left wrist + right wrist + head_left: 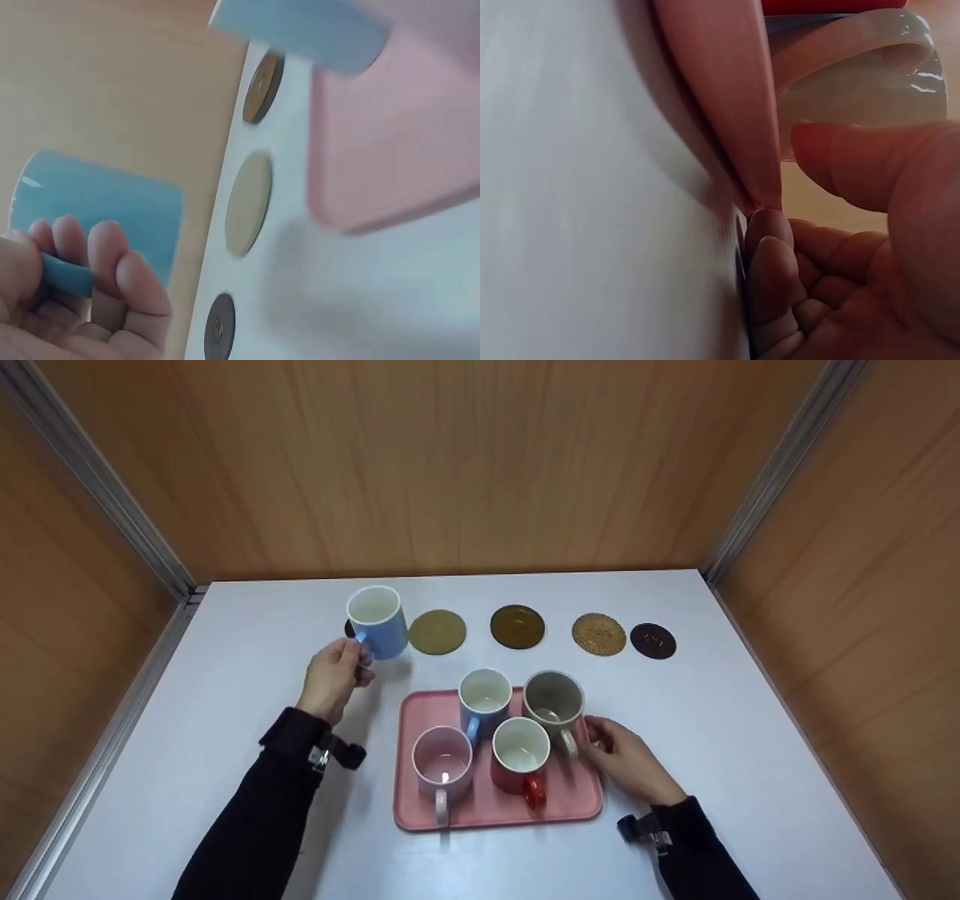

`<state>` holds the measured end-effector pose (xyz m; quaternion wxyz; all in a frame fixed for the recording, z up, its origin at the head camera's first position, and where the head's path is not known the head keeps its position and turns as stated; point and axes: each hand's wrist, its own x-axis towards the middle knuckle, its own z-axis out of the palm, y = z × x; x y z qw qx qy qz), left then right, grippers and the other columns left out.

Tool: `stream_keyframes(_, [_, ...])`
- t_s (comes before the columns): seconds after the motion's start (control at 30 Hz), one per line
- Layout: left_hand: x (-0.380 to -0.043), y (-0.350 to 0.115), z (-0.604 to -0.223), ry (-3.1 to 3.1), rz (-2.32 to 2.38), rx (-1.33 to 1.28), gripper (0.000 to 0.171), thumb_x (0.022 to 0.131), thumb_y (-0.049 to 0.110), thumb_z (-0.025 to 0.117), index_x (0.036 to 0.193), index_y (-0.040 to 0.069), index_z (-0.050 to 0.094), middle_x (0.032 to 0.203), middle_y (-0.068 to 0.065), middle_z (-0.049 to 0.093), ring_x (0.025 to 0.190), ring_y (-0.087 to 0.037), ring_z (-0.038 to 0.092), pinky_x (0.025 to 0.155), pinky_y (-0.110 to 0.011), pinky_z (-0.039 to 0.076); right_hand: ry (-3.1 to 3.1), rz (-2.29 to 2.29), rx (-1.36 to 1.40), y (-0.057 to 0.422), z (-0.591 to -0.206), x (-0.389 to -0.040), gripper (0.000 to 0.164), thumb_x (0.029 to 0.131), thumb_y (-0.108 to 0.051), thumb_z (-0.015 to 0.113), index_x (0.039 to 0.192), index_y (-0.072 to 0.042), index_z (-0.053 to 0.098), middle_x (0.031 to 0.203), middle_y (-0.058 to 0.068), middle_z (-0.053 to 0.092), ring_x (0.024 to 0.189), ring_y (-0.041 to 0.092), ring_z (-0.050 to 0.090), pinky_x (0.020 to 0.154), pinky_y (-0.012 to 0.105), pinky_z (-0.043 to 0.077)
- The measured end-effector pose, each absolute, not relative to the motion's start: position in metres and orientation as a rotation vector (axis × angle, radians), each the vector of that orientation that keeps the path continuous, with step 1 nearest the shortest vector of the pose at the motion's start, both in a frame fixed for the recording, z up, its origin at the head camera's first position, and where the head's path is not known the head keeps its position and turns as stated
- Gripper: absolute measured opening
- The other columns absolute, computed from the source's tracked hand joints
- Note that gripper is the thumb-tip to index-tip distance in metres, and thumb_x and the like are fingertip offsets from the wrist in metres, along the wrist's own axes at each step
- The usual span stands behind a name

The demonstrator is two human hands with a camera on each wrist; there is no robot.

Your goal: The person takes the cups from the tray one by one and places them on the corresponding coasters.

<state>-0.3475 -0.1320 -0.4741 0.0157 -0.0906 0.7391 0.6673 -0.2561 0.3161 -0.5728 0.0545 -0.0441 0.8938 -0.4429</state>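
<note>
My left hand (334, 675) pinches the handle of a blue mug (384, 634) with a white inside, holding it raised over the table's left side. In the left wrist view, my fingers and thumb wrap the handle of this upright-held mug (105, 199). At the right edge of a pink tray (577, 802), my right hand (628, 761) grips the rim, with fingertips on its outside and the thumb above, beside a grey mug (553, 701). Also on the tray stand a light blue mug (485, 701), a pink mug (442, 761) and a red mug (517, 757).
Behind the tray lies a row of round coasters: olive green (437, 632), brown (517, 627), woven tan (598, 634) and dark brown (653, 641). A dark coaster (349, 628) is mostly hidden by the raised mug. Wooden panels (480, 472) enclose the white table.
</note>
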Motion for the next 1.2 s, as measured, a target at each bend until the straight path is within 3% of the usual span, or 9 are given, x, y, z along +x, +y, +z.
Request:
stream_keyframes(0.27, [-0.407, -0.136, -0.494, 2.335, 2.162, -0.559, 0.032, 0.117, 0.024, 0.039, 0.100, 0.003, 0.057, 0.098, -0.007, 0.061, 0.072, -0.010, 0.064, 0.067, -0.022, 0.056, 2.728, -1.329, -0.165, 0.314, -0.573, -0.253, 0.057, 0.102, -0.027, 0.073, 0.149, 0.001, 0.058, 0.117, 0.007, 0.072, 0.098, 0.014, 0.060, 0.086, 0.026, 0.051])
stream_keyframes(0.63, [-0.419, -0.145, -0.524, 2.278, 2.171, -0.810, 0.033, 0.118, 0.025, 0.035, 0.107, 0.004, 0.058, 0.115, -0.016, 0.065, 0.079, -0.011, 0.068, 0.069, -0.021, 0.056, 2.730, -1.319, -0.199, 0.308, -0.579, -0.247, 0.055, 0.101, -0.028, 0.074, 0.147, -0.001, 0.060, 0.115, 0.005, 0.073, 0.095, 0.013, 0.060, 0.084, 0.024, 0.050])
stream_keyframes(0.8, [-0.421, -0.146, -0.525, 2.280, 2.094, -0.738, 0.034, 0.118, 0.027, 0.033, 0.115, 0.004, 0.058, 0.125, -0.019, 0.066, 0.083, -0.010, 0.068, 0.078, -0.025, 0.060, 2.722, -1.333, -0.208, 0.310, -0.576, -0.248, 0.057, 0.102, -0.028, 0.074, 0.148, 0.001, 0.059, 0.117, 0.007, 0.073, 0.097, 0.014, 0.060, 0.086, 0.025, 0.051])
stream_keyframes(0.97, [-0.421, -0.142, -0.518, 2.251, 2.028, -0.584, 0.036, 0.118, 0.028, 0.034, 0.119, 0.002, 0.059, 0.116, -0.014, 0.068, 0.085, -0.012, 0.071, 0.087, -0.033, 0.062, 2.721, -1.348, -0.150, 0.314, -0.573, -0.251, 0.057, 0.102, -0.028, 0.074, 0.149, -0.001, 0.059, 0.117, 0.006, 0.073, 0.100, 0.015, 0.061, 0.089, 0.026, 0.051])
stream_keyframes(1.07, [-0.416, -0.140, -0.514, 2.273, 1.960, -0.531, 0.042, 0.117, 0.031, 0.038, 0.132, -0.001, 0.060, 0.118, -0.016, 0.067, 0.093, -0.018, 0.071, 0.089, -0.035, 0.062, 2.716, -1.359, -0.120, 0.316, -0.574, -0.253, 0.056, 0.102, -0.028, 0.074, 0.149, -0.002, 0.059, 0.116, 0.005, 0.072, 0.100, 0.015, 0.061, 0.089, 0.026, 0.051])
stream_keyframes(1.2, [-0.395, -0.142, -0.508, 2.434, 1.852, -0.462, 0.058, 0.115, 0.039, 0.044, 0.154, -0.004, 0.047, 0.140, -0.023, 0.060, 0.107, -0.027, 0.066, 0.084, -0.029, 0.059, 2.707, -1.376, -0.131, 0.317, -0.576, -0.256, 0.058, 0.103, -0.032, 0.073, 0.149, 0.000, 0.058, 0.116, 0.006, 0.073, 0.103, 0.016, 0.062, 0.092, 0.026, 0.052])
